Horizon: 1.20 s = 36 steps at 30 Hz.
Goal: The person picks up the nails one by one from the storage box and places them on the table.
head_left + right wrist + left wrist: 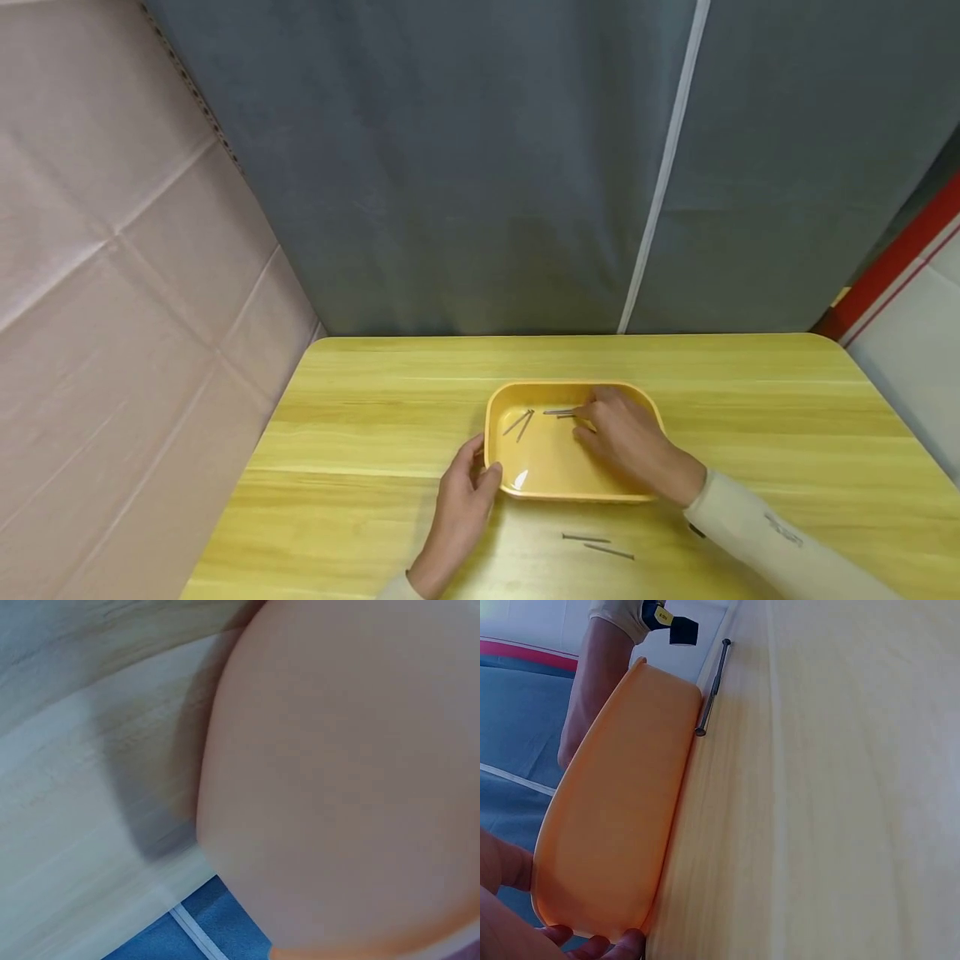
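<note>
A shallow yellow plastic tray [570, 497] sits on the table, its outer wall [622, 802] filling much of the left wrist view. My left hand [461, 504] grips its left end, thumb at the rim and fingers along the outside. Inside the tray, my right hand [626, 437] reaches over the right half. Several nails [557, 412] lie by its index fingertip, with the thumb apart below; whether they are pinched is unclear. Two more nails [521, 425] form a narrow V in the tray's left part. My right hand [345, 772] looms blurred in the right wrist view.
Two loose nails [596, 545] lie on the wooden table [375, 433] in front of the tray. Behind the table's far edge hangs a grey curtain [450, 167]. A pale covered wall [135, 275] borders the left side. A small black device [681, 631] sits at the right sleeve.
</note>
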Motion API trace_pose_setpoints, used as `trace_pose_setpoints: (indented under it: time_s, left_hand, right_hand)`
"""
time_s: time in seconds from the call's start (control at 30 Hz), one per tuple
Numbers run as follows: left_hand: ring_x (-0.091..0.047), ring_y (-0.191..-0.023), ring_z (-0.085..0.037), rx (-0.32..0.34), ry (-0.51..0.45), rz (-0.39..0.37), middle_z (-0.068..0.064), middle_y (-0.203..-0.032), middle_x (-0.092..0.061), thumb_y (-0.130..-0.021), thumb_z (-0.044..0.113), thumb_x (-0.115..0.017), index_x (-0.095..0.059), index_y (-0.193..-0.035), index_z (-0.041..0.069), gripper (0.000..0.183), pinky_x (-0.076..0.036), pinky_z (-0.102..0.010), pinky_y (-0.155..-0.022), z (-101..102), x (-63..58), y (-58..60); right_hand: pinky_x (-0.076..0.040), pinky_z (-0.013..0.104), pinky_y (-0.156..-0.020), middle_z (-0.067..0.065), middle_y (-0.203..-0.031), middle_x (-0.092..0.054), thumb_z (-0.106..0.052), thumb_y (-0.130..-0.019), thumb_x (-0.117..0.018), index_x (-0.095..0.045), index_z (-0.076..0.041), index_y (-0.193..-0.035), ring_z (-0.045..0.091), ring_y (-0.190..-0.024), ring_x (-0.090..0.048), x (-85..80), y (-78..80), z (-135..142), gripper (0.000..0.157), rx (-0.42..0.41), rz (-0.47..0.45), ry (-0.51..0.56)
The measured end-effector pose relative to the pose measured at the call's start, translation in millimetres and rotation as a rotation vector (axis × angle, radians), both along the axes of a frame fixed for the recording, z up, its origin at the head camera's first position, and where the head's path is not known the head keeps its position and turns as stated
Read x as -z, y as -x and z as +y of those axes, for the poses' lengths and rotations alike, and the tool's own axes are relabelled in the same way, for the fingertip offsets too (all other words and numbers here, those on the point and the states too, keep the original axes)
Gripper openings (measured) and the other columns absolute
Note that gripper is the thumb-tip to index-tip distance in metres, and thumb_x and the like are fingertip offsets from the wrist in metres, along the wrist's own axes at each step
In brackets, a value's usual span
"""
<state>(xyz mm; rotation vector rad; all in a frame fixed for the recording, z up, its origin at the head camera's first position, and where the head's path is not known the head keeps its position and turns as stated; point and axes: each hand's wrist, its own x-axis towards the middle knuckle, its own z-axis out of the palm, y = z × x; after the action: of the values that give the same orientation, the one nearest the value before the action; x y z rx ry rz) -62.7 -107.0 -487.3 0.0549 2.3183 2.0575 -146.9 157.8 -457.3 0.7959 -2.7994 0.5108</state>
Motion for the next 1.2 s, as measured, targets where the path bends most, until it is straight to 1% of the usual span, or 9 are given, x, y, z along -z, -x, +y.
trace_pose_setpoints:
  time_s: [0.13,0.2,0.3,0.4,0.5,0.67,0.97,1.03,1.2]
  left_hand:
    - [-0.071,-0.12,-0.034,0.004,0.002,0.004,-0.026,-0.143,-0.064,-0.11,0.007,-0.061,-0.047,-0.159,-0.007,0.053,-0.063,-0.029,-0.096,0,0.1,0.0]
    - [-0.071,-0.119,-0.035,0.008,0.001,0.007,-0.026,-0.142,-0.064,-0.11,0.006,-0.061,-0.046,-0.159,-0.007,0.053,-0.063,-0.03,-0.096,0,-0.1,0.1]
    - [-0.07,-0.121,-0.037,0.028,-0.001,0.009,-0.028,-0.145,-0.062,-0.111,0.006,-0.06,-0.044,-0.16,-0.009,0.054,-0.063,-0.031,-0.099,2,0.4,0.3]
    - [-0.07,-0.124,-0.038,0.047,-0.003,0.001,-0.029,-0.148,-0.059,-0.111,0.007,-0.059,-0.041,-0.161,-0.01,0.055,-0.062,-0.031,-0.101,3,0.2,1.0]
    - [-0.069,-0.126,-0.038,0.05,0.0,-0.009,-0.029,-0.15,-0.058,-0.111,0.008,-0.059,-0.041,-0.162,-0.01,0.056,-0.061,-0.029,-0.101,4,0.1,1.5]
    - [-0.069,-0.126,-0.039,0.052,-0.007,-0.006,-0.029,-0.15,-0.058,-0.111,0.008,-0.059,-0.041,-0.161,-0.01,0.056,-0.061,-0.029,-0.101,5,0.1,1.0]
    - [-0.069,-0.125,-0.037,0.041,0.011,-0.007,-0.027,-0.148,-0.06,-0.111,0.007,-0.06,-0.043,-0.161,-0.008,0.055,-0.061,-0.028,-0.101,6,0.8,1.8]
    - [-0.069,-0.124,-0.037,0.041,0.013,-0.005,-0.027,-0.147,-0.061,-0.111,0.007,-0.059,-0.043,-0.161,-0.008,0.055,-0.062,-0.028,-0.1,6,0.6,1.9]
    - [-0.07,-0.124,-0.036,0.04,0.019,-0.004,-0.027,-0.148,-0.061,-0.111,0.006,-0.059,-0.043,-0.161,-0.008,0.054,-0.062,-0.029,-0.1,5,0.8,1.9]
  right_hand:
    - [-0.049,0.032,-0.059,0.0,-0.079,-0.059,-0.01,-0.093,-0.086,-0.079,-0.012,-0.085,0.014,-0.071,-0.052,3.2,3.2,0,0.011,-0.004,0.007,-0.01]
    - [-0.047,0.031,-0.058,-0.001,-0.076,-0.056,-0.008,-0.093,-0.085,-0.073,-0.012,-0.078,0.012,-0.068,-0.05,5.5,4.3,1,0.019,-0.001,0.012,0.0]
    - [-0.043,0.03,-0.057,-0.004,-0.069,-0.049,-0.004,-0.092,-0.085,-0.059,-0.017,-0.069,0.01,-0.065,-0.044,9.4,4.5,6,0.037,0.014,0.018,0.021]
    - [-0.04,0.029,-0.056,-0.006,-0.065,-0.043,-0.002,-0.091,-0.086,-0.05,-0.02,-0.066,0.01,-0.063,-0.039,12.0,2.7,10,0.047,0.037,0.019,0.03]
    - [-0.041,0.03,-0.056,-0.006,-0.064,-0.042,-0.002,-0.09,-0.086,-0.051,-0.02,-0.065,0.01,-0.062,-0.04,13.0,1.4,13,0.047,0.05,0.023,0.023]
    - [-0.046,0.033,-0.056,-0.005,-0.064,-0.048,-0.002,-0.091,-0.085,-0.056,-0.019,-0.065,0.01,-0.062,-0.046,15.1,1.9,15,0.042,0.044,0.035,0.001]
    - [-0.048,0.034,-0.057,-0.005,-0.066,-0.052,0.005,-0.088,-0.082,-0.064,-0.019,-0.064,0.011,-0.065,-0.052,15.6,1.0,15,0.038,0.059,0.069,0.024]
    - [-0.047,0.034,-0.057,-0.004,-0.066,-0.051,0.008,-0.086,-0.079,-0.063,-0.019,-0.063,0.012,-0.065,-0.05,15.2,0.4,14,0.039,0.065,0.076,0.026]
    - [-0.037,0.03,-0.053,-0.003,-0.067,-0.04,0.015,-0.082,-0.069,-0.048,-0.022,-0.059,0.011,-0.064,-0.037,14.8,-0.3,12,0.048,0.08,0.083,0.015]
